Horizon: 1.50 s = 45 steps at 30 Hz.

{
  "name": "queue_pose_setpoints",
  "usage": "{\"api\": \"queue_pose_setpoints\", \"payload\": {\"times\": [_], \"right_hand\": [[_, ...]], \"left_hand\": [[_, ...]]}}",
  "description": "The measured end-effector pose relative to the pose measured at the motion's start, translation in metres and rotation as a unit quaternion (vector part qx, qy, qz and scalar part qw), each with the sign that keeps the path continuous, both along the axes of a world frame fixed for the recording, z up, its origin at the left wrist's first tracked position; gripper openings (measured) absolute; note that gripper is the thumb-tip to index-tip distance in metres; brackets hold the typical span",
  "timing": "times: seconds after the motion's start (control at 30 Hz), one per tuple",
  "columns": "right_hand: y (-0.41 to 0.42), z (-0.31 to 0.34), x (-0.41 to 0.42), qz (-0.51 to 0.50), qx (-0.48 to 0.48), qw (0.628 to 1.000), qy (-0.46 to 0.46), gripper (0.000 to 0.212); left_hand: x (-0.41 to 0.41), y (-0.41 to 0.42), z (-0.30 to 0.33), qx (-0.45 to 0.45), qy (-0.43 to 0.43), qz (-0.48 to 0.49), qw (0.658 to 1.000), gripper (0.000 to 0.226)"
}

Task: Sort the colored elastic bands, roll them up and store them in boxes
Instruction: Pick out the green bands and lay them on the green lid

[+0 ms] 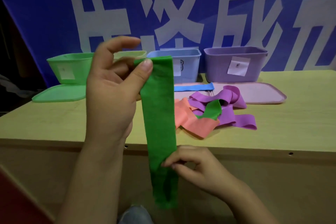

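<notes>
Left grip: left hand point(112, 85) is raised in front of the boxes and pinches the top end of the green band point(160, 123) between thumb and fingers; the index finger stands out straight above.
Right grip: right hand point(192, 167) is lower, below the table edge, and pinches the right edge of the same band with its fingertips, the fingers curled.
Green band: it hangs straight down between the two hands as a long flat strip; its lower end falls past the right hand, and it does not touch the table.
Table point(272, 123): pale wood, with small holes along its front edge.
Pile of bands: it lies on the table to the right of the hanging strip; an orange band point(192, 123) is in front, purple bands point(234, 107) are looped behind and beside it, and a second green band point(212, 109) lies on top of them.
Blue band point(194, 87): it lies flat behind the pile, on the pink lid point(258, 92).
Boxes: a green box point(71, 67), a blue box point(187, 65) and a purple box point(234, 63) stand open in a row at the back, each with a white label; the rim of a pale yellow box point(131, 54) shows behind the left hand.
Green lid point(60, 93): it lies flat in front of the green box.
Background: a blue banner point(45, 14) with large white characters.
</notes>
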State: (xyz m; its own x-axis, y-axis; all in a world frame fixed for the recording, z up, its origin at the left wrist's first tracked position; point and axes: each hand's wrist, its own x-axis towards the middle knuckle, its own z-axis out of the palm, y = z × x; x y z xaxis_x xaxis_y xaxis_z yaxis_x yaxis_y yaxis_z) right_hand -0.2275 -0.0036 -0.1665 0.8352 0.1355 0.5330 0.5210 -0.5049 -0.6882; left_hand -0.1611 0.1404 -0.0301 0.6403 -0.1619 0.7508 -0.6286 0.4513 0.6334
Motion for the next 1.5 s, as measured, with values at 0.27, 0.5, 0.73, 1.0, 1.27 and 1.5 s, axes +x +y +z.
{"api": "queue_pose_setpoints", "payload": {"times": [0.27, 0.5, 0.73, 1.0, 1.27, 1.5], "right_hand": [[-0.015, -0.004, -0.004, -0.031, -0.071, 0.991, 0.112, 0.023], [-0.059, 0.07, -0.017, -0.216, -0.027, 0.972, 0.092, 0.028], [-0.124, 0.071, 0.051, -0.443, -0.207, 0.845, 0.217, 0.017], [-0.12, 0.062, 0.066, -0.453, -0.121, 0.866, 0.173, 0.016], [-0.108, 0.1, 0.065, -0.274, 0.393, 0.867, 0.138, 0.024], [-0.11, 0.132, 0.065, -0.107, 0.659, 0.73, 0.147, 0.02]], "left_hand": [[0.013, -0.009, -0.036, 0.085, 0.014, 0.025, 0.996, 0.037], [0.016, -0.017, -0.053, 0.16, 0.07, -0.003, 0.985, 0.038], [0.018, -0.024, -0.06, 0.182, 0.114, -0.024, 0.976, 0.045], [0.019, -0.03, -0.065, 0.18, 0.136, -0.001, 0.974, 0.047], [0.022, -0.036, -0.068, 0.181, 0.18, -0.036, 0.966, 0.037], [0.025, -0.04, -0.064, 0.157, 0.237, -0.049, 0.958, 0.035]]}}
